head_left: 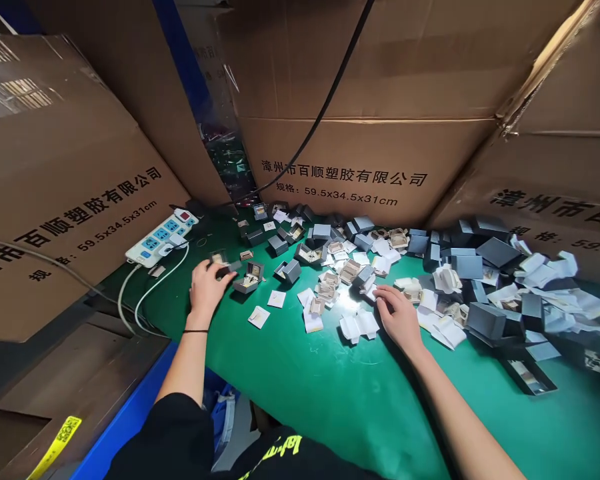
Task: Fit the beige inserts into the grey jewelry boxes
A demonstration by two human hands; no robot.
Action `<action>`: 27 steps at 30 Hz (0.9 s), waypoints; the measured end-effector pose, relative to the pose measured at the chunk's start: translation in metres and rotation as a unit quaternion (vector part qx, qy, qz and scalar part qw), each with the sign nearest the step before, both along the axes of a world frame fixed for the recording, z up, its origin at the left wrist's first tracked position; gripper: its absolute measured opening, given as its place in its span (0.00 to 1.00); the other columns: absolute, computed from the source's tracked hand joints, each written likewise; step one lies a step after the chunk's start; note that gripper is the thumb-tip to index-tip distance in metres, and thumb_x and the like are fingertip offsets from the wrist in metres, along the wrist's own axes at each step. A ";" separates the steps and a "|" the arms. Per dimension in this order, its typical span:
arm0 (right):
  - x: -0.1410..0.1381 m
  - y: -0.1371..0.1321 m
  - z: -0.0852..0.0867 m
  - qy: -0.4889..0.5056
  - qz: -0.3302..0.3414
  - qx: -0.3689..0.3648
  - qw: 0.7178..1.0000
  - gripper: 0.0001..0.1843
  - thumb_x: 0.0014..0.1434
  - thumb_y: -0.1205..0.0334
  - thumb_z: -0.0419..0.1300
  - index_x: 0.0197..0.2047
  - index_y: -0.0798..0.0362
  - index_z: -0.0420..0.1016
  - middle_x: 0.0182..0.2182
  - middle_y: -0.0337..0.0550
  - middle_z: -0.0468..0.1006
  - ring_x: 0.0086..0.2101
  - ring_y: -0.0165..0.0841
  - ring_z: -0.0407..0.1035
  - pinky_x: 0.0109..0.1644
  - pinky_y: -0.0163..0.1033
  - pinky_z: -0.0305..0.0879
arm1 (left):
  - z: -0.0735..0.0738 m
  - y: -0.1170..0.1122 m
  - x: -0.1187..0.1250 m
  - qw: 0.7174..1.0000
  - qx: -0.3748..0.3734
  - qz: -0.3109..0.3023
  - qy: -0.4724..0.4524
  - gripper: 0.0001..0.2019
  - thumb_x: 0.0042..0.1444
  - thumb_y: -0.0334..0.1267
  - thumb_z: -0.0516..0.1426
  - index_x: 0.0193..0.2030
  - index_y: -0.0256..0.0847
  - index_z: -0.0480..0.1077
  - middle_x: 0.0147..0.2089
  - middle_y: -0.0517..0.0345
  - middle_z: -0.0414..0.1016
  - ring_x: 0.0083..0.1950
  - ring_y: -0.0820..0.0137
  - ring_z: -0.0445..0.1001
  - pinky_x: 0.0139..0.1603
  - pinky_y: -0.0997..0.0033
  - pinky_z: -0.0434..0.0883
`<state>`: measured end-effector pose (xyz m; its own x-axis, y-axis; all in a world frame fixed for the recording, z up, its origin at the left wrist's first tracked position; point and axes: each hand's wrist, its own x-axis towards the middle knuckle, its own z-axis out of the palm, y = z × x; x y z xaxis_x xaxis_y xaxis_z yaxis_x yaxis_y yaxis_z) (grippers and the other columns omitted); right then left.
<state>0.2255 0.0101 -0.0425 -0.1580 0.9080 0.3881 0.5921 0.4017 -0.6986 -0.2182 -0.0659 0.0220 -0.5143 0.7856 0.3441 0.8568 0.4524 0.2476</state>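
Observation:
My left hand (207,288) is closed around a small dark hinged box (225,268) at the left of the green table. Just right of it stands an open dark jewelry-type box (250,276) with a pale inside. Two square white cards (259,317) lie nearer to me. My right hand (399,317) is low over the table, its fingers partly stretched out. Its fingertips reach a white folded piece (370,292) beside a grey-blue box (363,276); no firm hold shows. Left of that hand lie beige box inserts (327,285) and a white paper liner (359,325).
Many grey-blue boxes (486,320) and crumpled white papers (575,293) heap up on the right. Large cardboard cartons (340,150) wall in the back and sides. A power strip (163,237) with white cables leans at the left. A black cable (325,110) hangs across the back.

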 end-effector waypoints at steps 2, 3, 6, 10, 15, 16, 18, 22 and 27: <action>0.000 0.000 0.001 -0.002 0.002 0.001 1.000 0.15 0.61 0.56 0.50 0.39 0.51 0.77 0.46 0.49 0.78 0.47 0.42 0.72 0.52 0.51 0.66 | -0.004 -0.004 -0.012 0.995 0.082 0.054 -0.017 0.15 0.52 0.48 0.60 0.40 0.38 0.75 0.55 0.41 0.68 0.59 0.54 0.67 0.60 0.57 0.66; 0.000 0.000 0.001 -0.003 0.002 0.002 1.000 0.15 0.61 0.56 0.50 0.39 0.51 0.77 0.46 0.49 0.78 0.46 0.42 0.72 0.52 0.51 0.66 | -0.004 -0.005 -0.019 0.990 0.114 0.076 -0.021 0.16 0.51 0.47 0.60 0.40 0.37 0.74 0.54 0.40 0.68 0.58 0.54 0.67 0.61 0.57 0.66; -0.001 0.000 0.002 -0.002 -0.001 0.007 1.000 0.15 0.61 0.56 0.50 0.38 0.51 0.77 0.45 0.49 0.79 0.45 0.42 0.72 0.51 0.50 0.66 | 0.000 -0.005 -0.034 0.980 0.161 0.112 -0.024 0.17 0.50 0.46 0.61 0.41 0.35 0.73 0.53 0.38 0.68 0.61 0.54 0.65 0.63 0.57 0.63; -0.001 0.000 0.001 0.000 -0.001 0.003 1.000 0.15 0.61 0.55 0.50 0.38 0.51 0.76 0.45 0.49 0.79 0.45 0.42 0.72 0.51 0.50 0.67 | 0.013 0.004 -0.027 0.996 0.046 0.064 -0.051 0.17 0.53 0.45 0.58 0.47 0.38 0.72 0.60 0.39 0.64 0.66 0.53 0.59 0.65 0.53 0.60; -0.002 0.001 -0.002 -0.006 -0.004 0.002 1.000 0.15 0.61 0.55 0.50 0.39 0.51 0.76 0.45 0.49 0.79 0.45 0.42 0.72 0.50 0.50 0.67 | 0.043 0.042 0.026 0.993 -0.092 0.035 -0.064 0.25 0.57 0.37 0.52 0.62 0.42 0.63 0.73 0.37 0.43 0.72 0.40 0.44 0.60 0.32 0.59; -0.002 0.001 -0.002 -0.007 -0.006 0.002 1.000 0.15 0.61 0.55 0.50 0.38 0.51 0.76 0.45 0.49 0.78 0.46 0.42 0.72 0.50 0.50 0.67 | 0.048 0.056 0.041 0.996 -0.078 0.002 -0.051 0.25 0.58 0.36 0.51 0.63 0.42 0.62 0.73 0.38 0.44 0.72 0.43 0.45 0.62 0.35 0.58; -0.002 0.002 -0.002 -0.008 -0.005 0.002 1.000 0.15 0.62 0.55 0.50 0.39 0.51 0.76 0.46 0.49 0.78 0.46 0.42 0.72 0.51 0.51 0.67 | 0.053 0.088 0.070 0.993 -0.063 -0.100 -0.027 0.25 0.59 0.36 0.50 0.63 0.41 0.63 0.72 0.41 0.48 0.71 0.48 0.50 0.65 0.44 0.59; -0.002 0.001 0.000 -0.005 0.001 -0.003 1.000 0.15 0.62 0.55 0.50 0.39 0.51 0.76 0.46 0.48 0.78 0.47 0.42 0.72 0.51 0.51 0.66 | 0.048 0.143 0.105 0.959 -0.179 -0.216 -0.037 0.26 0.56 0.38 0.54 0.64 0.45 0.63 0.70 0.47 0.55 0.68 0.51 0.57 0.64 0.50 0.60; -0.003 0.001 0.001 -0.012 -0.011 -0.013 1.000 0.16 0.62 0.55 0.49 0.39 0.51 0.76 0.47 0.48 0.78 0.47 0.42 0.71 0.50 0.50 0.64 | 0.051 0.144 0.083 0.948 -0.238 -0.202 -0.060 0.19 0.54 0.38 0.54 0.53 0.43 0.74 0.55 0.49 0.75 0.54 0.57 0.74 0.54 0.63 0.70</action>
<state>0.2222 0.0112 -0.0414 -0.1466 0.9213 0.3602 0.6171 0.3697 -0.6946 -0.1354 0.0780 0.0734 -0.1515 0.9785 -0.1398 0.9627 0.1781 0.2038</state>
